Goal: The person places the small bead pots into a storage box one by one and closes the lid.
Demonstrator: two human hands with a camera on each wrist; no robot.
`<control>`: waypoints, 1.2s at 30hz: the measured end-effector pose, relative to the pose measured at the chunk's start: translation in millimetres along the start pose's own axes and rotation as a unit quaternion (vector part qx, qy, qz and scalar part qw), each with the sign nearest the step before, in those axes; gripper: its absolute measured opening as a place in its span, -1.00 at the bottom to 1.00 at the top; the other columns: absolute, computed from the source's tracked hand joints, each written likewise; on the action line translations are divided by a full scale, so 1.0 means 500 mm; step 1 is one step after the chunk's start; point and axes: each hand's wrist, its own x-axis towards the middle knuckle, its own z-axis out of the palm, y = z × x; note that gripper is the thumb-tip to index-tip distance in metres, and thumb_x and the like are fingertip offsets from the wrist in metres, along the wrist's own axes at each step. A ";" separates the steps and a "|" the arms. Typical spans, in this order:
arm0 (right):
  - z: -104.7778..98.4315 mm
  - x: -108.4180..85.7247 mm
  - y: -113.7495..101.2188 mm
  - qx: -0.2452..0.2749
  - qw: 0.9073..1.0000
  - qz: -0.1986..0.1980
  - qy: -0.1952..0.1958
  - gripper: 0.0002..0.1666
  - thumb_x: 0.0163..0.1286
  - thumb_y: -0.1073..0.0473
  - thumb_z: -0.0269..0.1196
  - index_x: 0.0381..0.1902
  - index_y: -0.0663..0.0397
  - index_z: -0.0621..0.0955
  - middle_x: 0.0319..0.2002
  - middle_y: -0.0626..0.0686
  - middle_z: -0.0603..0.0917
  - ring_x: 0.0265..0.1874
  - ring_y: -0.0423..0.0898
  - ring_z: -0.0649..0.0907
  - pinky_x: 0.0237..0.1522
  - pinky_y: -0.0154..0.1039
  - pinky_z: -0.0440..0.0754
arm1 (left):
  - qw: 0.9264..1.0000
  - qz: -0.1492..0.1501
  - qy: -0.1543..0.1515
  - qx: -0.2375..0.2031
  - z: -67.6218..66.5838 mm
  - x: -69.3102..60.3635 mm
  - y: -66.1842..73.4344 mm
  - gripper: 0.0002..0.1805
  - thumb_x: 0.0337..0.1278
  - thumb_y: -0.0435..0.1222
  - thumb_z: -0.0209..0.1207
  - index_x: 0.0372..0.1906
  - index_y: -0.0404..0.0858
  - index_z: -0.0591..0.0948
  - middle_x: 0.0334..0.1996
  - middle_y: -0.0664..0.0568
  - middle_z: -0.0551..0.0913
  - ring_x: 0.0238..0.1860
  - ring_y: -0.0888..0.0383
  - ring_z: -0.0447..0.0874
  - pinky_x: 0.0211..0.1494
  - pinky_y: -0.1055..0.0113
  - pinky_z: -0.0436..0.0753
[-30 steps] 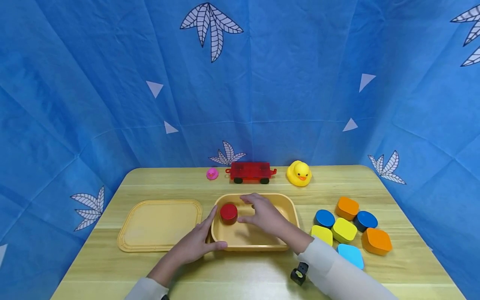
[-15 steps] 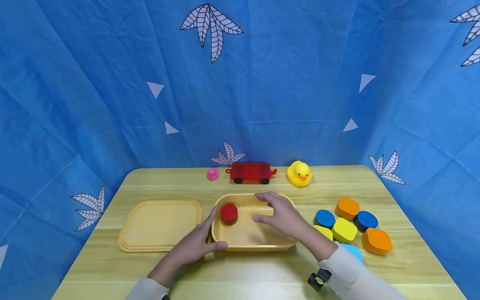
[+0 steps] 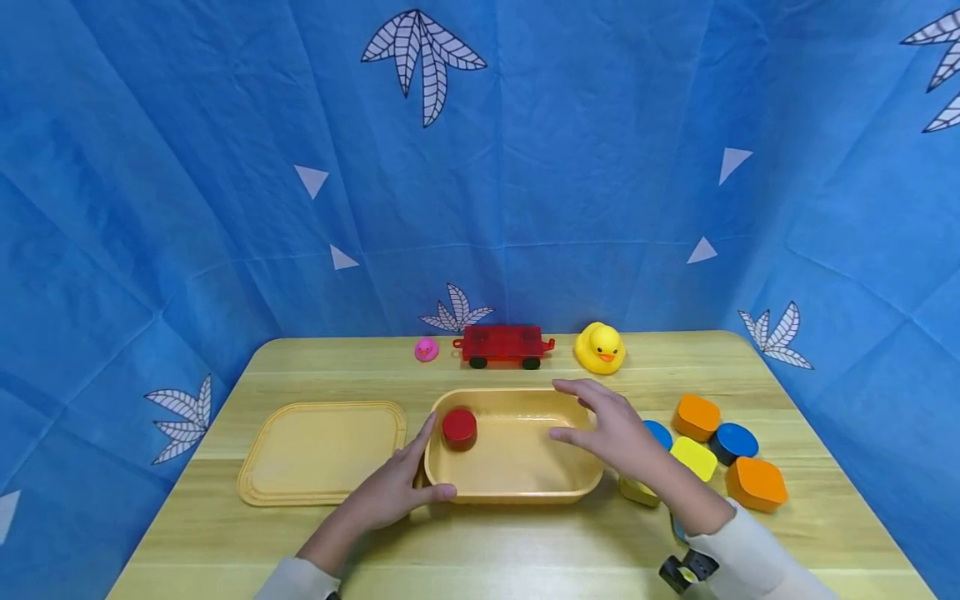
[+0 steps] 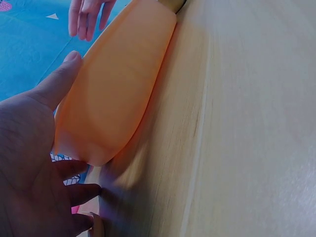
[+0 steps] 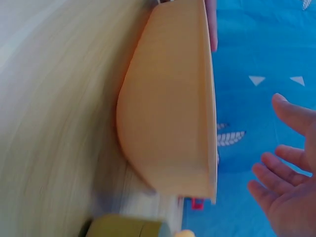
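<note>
A shallow, light orange plastic box (image 3: 525, 479) sits on the table, with a short red cylinder (image 3: 460, 429) in its left end. My left hand (image 3: 392, 490) rests against the box's left end, index finger along the side and thumb at the front corner. The left wrist view shows its thumb touching the rim of the box (image 4: 116, 84) and the other fingers below, fairly straight. Over the box's right end my right hand (image 3: 615, 427) hovers, thumb and fingers spread. Nothing is between its fingers (image 5: 279, 175) in the right wrist view.
A flat matching lid (image 3: 322, 454) lies left of the box. Right are several blocks, including yellow (image 3: 693, 458), orange (image 3: 756, 483) and blue (image 3: 733, 443). Behind stand a pink duck (image 3: 427, 349), red wagon (image 3: 502, 346) and yellow duck (image 3: 600, 348), before a blue cloth (image 3: 525, 167).
My right hand has moved right, away from the red cylinder, to the box's right end, its fingers still spread. The left hand, the box and the cylinder have stayed put.
</note>
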 end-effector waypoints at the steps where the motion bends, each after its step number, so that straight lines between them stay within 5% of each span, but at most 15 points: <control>1: -0.006 -0.005 0.004 -0.003 1.000 0.003 0.004 -0.12 0.26 -0.12 0.50 0.46 0.02 0.48 0.38 0.11 0.55 0.29 0.29 0.57 0.27 0.22 0.57 | 1.000 0.000 0.000 0.000 0.000 0.000 0.000 0.24 0.16 0.10 0.42 0.70 0.07 -0.18 0.60 -0.19 0.18 0.53 -0.19 0.26 0.54 -0.16 0.28; 21: -0.144 -0.078 0.141 -0.070 0.994 0.082 0.020 -0.08 0.41 -0.17 0.37 0.53 0.17 0.35 0.48 0.36 0.35 0.40 0.45 0.35 0.27 0.46 0.42 | 1.000 -0.018 0.004 0.016 0.000 -0.002 -0.001 0.20 0.17 0.17 0.39 0.69 0.20 -0.18 0.63 -0.08 0.13 0.54 -0.40 0.14 0.51 -0.35 0.21; 36: -0.217 -0.088 0.274 -0.092 0.985 0.145 -0.033 0.02 0.40 -0.13 0.39 0.55 0.33 0.24 0.47 0.55 0.20 0.36 0.59 0.25 0.23 0.60 0.26 | 1.000 -0.019 0.004 0.014 0.004 -0.001 -0.005 0.20 0.16 0.17 0.39 0.69 0.25 -0.18 0.63 -0.07 0.13 0.53 -0.43 0.13 0.50 -0.39 0.18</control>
